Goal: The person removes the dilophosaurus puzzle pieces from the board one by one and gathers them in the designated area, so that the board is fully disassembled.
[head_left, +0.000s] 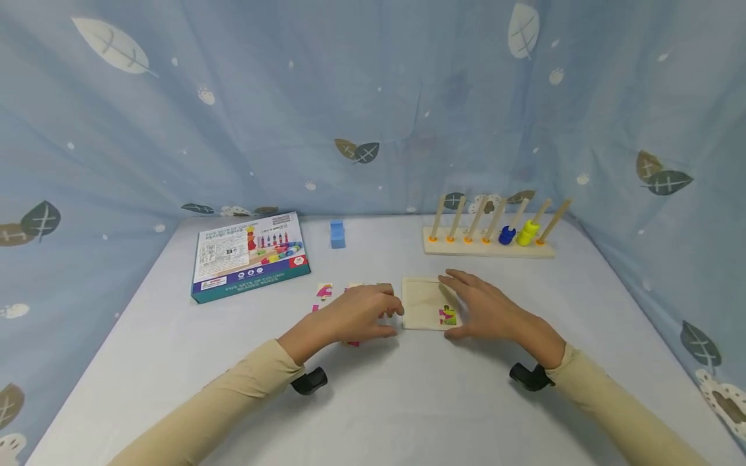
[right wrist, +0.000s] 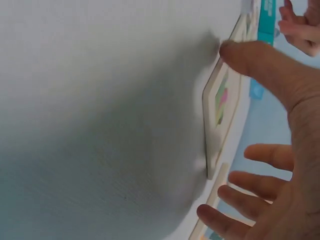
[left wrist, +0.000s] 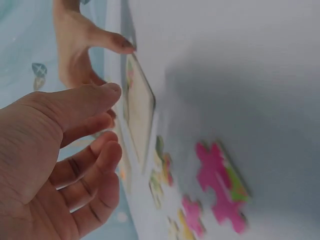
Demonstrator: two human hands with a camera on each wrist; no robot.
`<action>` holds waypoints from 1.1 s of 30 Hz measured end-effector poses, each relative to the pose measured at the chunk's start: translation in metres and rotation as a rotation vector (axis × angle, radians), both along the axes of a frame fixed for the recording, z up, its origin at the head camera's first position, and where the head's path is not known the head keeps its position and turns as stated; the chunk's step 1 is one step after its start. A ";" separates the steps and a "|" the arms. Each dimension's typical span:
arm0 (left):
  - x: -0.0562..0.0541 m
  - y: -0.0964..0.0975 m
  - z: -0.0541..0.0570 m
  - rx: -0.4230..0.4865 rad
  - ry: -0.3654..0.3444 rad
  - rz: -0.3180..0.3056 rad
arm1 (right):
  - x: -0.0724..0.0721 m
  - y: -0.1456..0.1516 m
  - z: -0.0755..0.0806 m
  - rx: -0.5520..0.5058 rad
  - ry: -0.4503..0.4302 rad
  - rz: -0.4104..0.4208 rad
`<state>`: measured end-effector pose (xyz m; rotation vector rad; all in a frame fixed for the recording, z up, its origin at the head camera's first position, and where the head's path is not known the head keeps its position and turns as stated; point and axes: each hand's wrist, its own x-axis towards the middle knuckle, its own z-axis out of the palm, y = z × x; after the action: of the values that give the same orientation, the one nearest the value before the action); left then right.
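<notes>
A shallow wooden puzzle tray [head_left: 421,301] lies on the table between the two hands. One pink and green puzzle piece [head_left: 447,315] sits in its lower right corner. My right hand [head_left: 486,307] spreads its fingers around the tray's right side; in the right wrist view the thumb is at the tray's edge, though contact is hard to tell. Left of the tray hovers my left hand [head_left: 364,314], fingers loosely bent and nothing seen between them. Loose puzzle pieces, including a pink one [left wrist: 220,185], lie beneath and beside it, partly hidden by the hand in the head view.
A boxed bead set [head_left: 250,255] lies at the back left, with blue blocks [head_left: 337,234] beside it. At the back right stands a wooden peg rack [head_left: 489,248] carrying blue and yellow beads. A patterned blue curtain [head_left: 373,97] hangs behind the table.
</notes>
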<state>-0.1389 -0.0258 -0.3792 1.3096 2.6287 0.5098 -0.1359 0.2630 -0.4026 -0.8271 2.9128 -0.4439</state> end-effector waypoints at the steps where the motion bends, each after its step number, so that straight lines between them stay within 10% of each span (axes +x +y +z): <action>1: -0.001 0.004 0.000 -0.002 -0.006 -0.003 | -0.002 0.000 -0.002 0.005 -0.020 0.006; 33: -0.036 0.095 -0.027 -0.063 0.022 -0.038 | -0.017 0.010 -0.017 -0.090 0.008 0.088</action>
<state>-0.1748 0.0694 -0.4061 1.3513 2.6091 0.4064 -0.1529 0.2725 -0.4192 -0.9660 2.8679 -0.5690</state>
